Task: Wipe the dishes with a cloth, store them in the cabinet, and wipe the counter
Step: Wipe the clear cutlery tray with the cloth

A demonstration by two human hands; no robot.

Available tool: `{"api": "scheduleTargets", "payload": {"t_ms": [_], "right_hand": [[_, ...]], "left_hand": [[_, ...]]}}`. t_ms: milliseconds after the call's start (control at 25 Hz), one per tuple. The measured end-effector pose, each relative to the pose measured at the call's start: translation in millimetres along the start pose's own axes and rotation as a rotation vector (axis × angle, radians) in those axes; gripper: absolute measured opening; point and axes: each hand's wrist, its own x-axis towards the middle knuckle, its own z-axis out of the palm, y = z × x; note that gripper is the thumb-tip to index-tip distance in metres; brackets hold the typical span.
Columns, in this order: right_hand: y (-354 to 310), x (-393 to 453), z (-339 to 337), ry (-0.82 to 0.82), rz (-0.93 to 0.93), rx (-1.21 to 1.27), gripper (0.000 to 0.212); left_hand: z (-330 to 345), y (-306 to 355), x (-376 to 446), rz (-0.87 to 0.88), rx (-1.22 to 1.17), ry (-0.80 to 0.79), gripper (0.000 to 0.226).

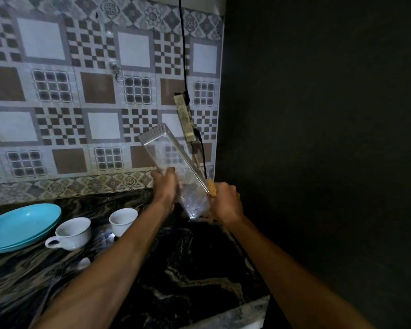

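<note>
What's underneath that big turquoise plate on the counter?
A second turquoise plate; only its rim shows below the top plate. Both sit on the dark marbled counter. Anything beneath the pair is covered.

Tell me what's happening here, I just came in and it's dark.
A person holds a clear rectangular tray tilted up above the dark counter. The left hand grips one edge; the right hand presses a yellowish cloth against the other. Two white cups and stacked blue plates wait at left.
</note>
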Motion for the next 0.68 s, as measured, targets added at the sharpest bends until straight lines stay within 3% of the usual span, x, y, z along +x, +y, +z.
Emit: {"api": "scheduleTargets", "payload": {"t_ms": [80, 120, 200, 360, 480, 520, 600, 680], "right_hand": [[1.8, 7.2, -5.4, 0.010, 0.015, -0.092, 0.022], [0.8, 9.9, -7.3, 0.021, 0.007, -0.156, 0.023], [-2.3, 9.7, -11.2, 0.077, -0.039, -0.265, 0.024], [0.9, -0.5, -12.1, 0.175, -0.197, -0.336, 0.028], [6.6, -2.3, -17.0, 0.081, -0.308, -0.395, 0.048], [8.6, -1.1, -15.7, 0.054, -0.346, -0.391, 0.055], [7.5, 1.2, -12.3, 0.023, -0.436, -0.237, 0.060], [2.2, 5.8, -5.3, -0.049, -0.488, 0.037, 0.061]], "left_hand": [[1.6, 11.2, -7.1, 0.118, 0.150, 0.153, 0.070], [3.8, 17.2, -11.2, 0.232, 0.225, 0.215, 0.071], [10.6, 32.4, -15.8, 0.310, 0.155, 0.189, 0.063], [12.2, 42.6, 3.6, -0.039, -0.347, 0.097, 0.047], [10.2, 36.2, 11.5, -0.131, -0.467, 0.150, 0.007], [9.2, 35.8, 11.1, -0.163, -0.495, 0.177, 0.012], [5.5, 35.2, 11.2, -0.194, -0.623, 0.183, 0.021], [3.2, 36.2, 8.8, -0.204, -0.709, 0.135, 0.015]]}}
